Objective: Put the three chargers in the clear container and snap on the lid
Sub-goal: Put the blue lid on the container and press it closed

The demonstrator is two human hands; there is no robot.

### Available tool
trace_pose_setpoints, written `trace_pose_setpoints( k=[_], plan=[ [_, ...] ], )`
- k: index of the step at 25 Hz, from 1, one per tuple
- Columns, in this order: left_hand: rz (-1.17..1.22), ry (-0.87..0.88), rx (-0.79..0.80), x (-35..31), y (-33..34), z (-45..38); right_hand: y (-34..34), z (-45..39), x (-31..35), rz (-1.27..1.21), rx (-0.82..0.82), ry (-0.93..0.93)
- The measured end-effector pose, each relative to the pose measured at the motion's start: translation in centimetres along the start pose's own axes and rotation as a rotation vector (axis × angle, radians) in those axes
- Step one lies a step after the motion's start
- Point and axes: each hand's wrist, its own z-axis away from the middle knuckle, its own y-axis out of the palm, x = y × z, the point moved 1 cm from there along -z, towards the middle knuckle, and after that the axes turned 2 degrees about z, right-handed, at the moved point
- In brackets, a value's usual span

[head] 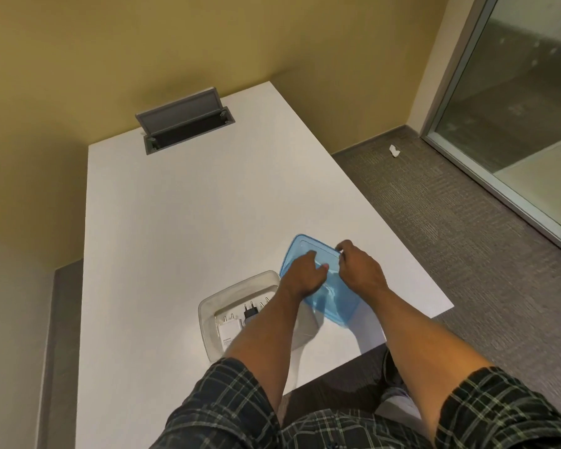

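Observation:
A clear container (237, 288) stands on the white table (175, 222) near its front edge. Inside it lie a white charger (230, 327) and a black charger (250, 312); the pins of a third charger (264, 302) show beside my left forearm, which hides the rest. A blue translucent lid (329, 307) is held tilted just right of the container. My left hand (305, 273) grips the lid's left side with the thumb on top. My right hand (358, 267) pinches its far right edge.
A grey cable hatch (185, 119) stands open at the far end of the table. The table's right edge runs close to the lid, with grey carpet (434, 205) beyond. A glass door (515, 108) is at the right.

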Motion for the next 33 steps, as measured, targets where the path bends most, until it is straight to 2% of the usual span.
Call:
trace_pose_setpoints(
  k=[5, 7, 9, 13, 15, 18, 21, 22, 25, 28, 30, 33],
  plan=[
    [0.539, -0.330, -0.336, 0.3, -5.9, -1.0, -1.6, -0.9, 4.9, 0.006, -0.237, -0.349],
    [0.895, -0.427, -0.363, 1.7, -8.4, -0.9, -1.9, -0.9, 7.0, 0.079, -0.238, -0.515],
    [1.243, -0.469, -0.321, 3.7, -10.8, -0.3, -1.8, -0.5, 8.7, 0.175, -0.231, -0.732],
    [1.432, -0.482, -0.353, 9.4, -13.6, 1.8, -0.7, 0.7, 11.7, 0.335, -0.156, -1.114],
    [1.465, -0.520, -0.382, 12.1, -14.1, 3.4, 0.3, 1.2, 12.7, 0.309, -0.039, -1.189],
    [1.588, -0.497, -0.378, 15.0, -14.2, 6.5, 1.2, 1.7, 13.1, 0.111, 0.161, -1.057],
    [1.703, -0.466, -0.336, 17.3, -13.4, 9.6, 1.3, 1.7, 12.1, -0.107, 0.093, -0.757],
    [1.721, -0.451, -0.303, 17.9, -13.0, 10.6, 1.4, 1.7, 11.8, -0.142, 0.112, -0.665],
    [1.764, -0.433, -0.263, 18.8, -11.7, 12.5, 2.2, 1.8, 12.1, -0.296, 0.329, -0.391],
    [1.745, -0.461, -0.289, 19.2, -10.6, 13.5, 3.1, 1.2, 12.5, -0.411, 0.329, -0.258],
    [1.644, -0.476, -0.279, 19.1, -10.4, 14.1, 3.5, 1.2, 12.4, -0.471, 0.324, -0.210],
    [1.150, -0.544, -0.401, 19.4, -10.3, 14.4, 3.8, 1.6, 11.7, -0.520, 0.394, -0.187]
  ],
)
